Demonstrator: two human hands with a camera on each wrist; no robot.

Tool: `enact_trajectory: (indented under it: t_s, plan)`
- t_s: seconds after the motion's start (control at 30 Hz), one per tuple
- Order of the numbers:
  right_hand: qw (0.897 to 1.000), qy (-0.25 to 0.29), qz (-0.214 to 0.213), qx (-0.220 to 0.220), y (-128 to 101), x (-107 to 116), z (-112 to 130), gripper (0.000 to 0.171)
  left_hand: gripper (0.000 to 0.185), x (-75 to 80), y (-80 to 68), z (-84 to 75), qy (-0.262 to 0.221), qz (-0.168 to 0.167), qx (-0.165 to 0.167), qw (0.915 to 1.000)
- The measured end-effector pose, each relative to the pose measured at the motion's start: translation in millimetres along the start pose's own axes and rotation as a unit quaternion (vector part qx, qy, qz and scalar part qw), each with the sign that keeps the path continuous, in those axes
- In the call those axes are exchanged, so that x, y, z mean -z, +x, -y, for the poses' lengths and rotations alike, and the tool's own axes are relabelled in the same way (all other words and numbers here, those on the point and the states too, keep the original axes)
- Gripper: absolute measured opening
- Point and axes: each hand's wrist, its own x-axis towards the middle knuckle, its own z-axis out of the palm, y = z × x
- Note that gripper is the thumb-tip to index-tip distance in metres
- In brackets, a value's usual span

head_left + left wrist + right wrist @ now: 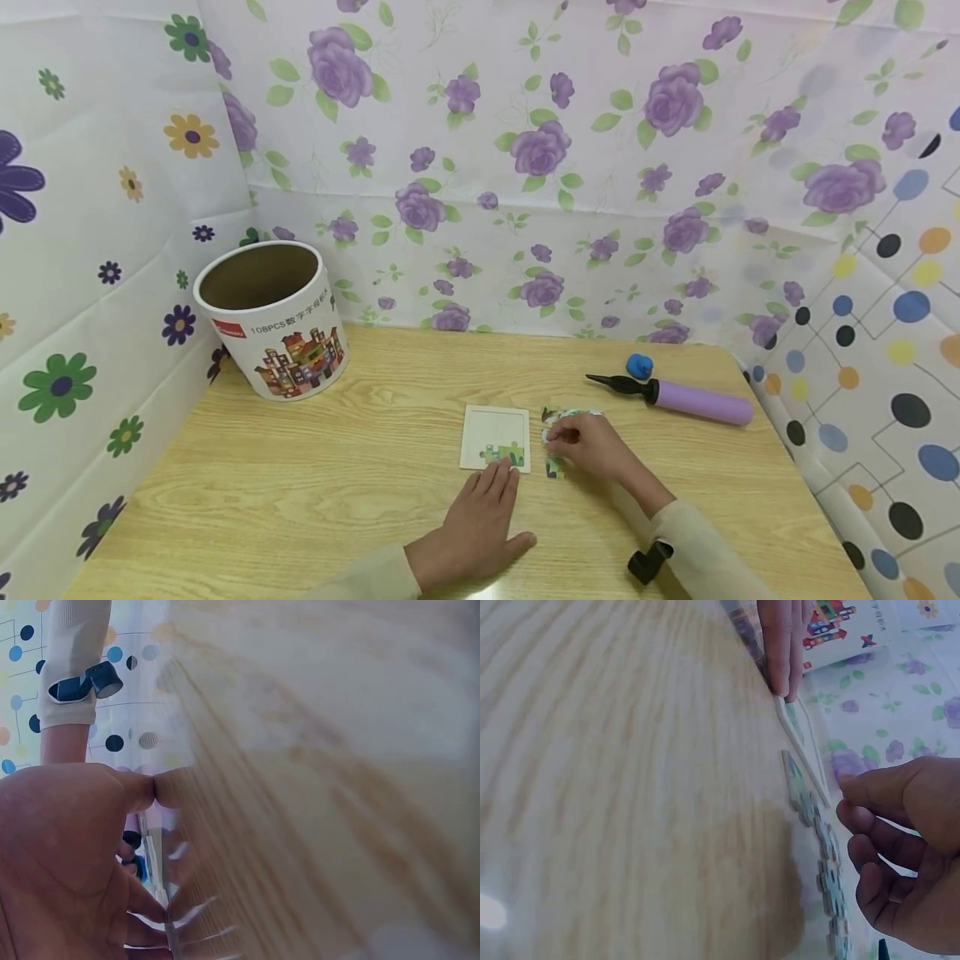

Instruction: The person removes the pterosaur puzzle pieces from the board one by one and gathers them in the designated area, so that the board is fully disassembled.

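My left hand (476, 525) lies on the wooden table, palm down, its fingertips at the lower edge of a white square puzzle frame (497, 421). Joined green jigsaw pieces (512, 454) sit in the frame's lower right part. Just right of the frame, my right hand (591, 443) hovers over a group of loose jigsaw pieces (553, 468), partly hidden by it. In the right wrist view, the fingers of this hand are loosely bent, thumb and index close together, with nothing visible between them. The loose pieces (829, 859) lie flat beside it.
A large white bucket (300, 333) with printed building blocks stands at the back left. Towards the back right lie a purple hand pump (701, 402) with a black nozzle and a small blue object (640, 366). Patterned cloth (487, 167) hangs behind and on both sides.
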Motion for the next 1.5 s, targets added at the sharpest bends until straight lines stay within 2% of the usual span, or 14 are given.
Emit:
enact_trajectory:
  t_s: [0.2,0.63,0.97,1.5]
  plan:
    - [1.000,-0.003,0.005,0.018,10.5,-3.4,10.8,0.005,0.089,2.3,-0.3,-1.0,-0.001,-0.003,-0.001,1.0000]
    - [0.997,0.025,0.051,0.047,31.5,-19.9,27.5,0.009,0.088,1.1,0.7,-0.7,0.000,0.005,-0.001,1.0000]
    - [0.995,0.042,0.075,0.047,51.7,-31.3,41.1,0.014,0.085,4.9,-0.6,-2.8,0.015,0.002,0.002,0.9999]
    - [0.991,0.031,0.111,0.063,60.2,-40.1,42.1,0.010,0.083,-0.1,-0.1,-1.0,-0.015,0.001,-0.005,0.9999]
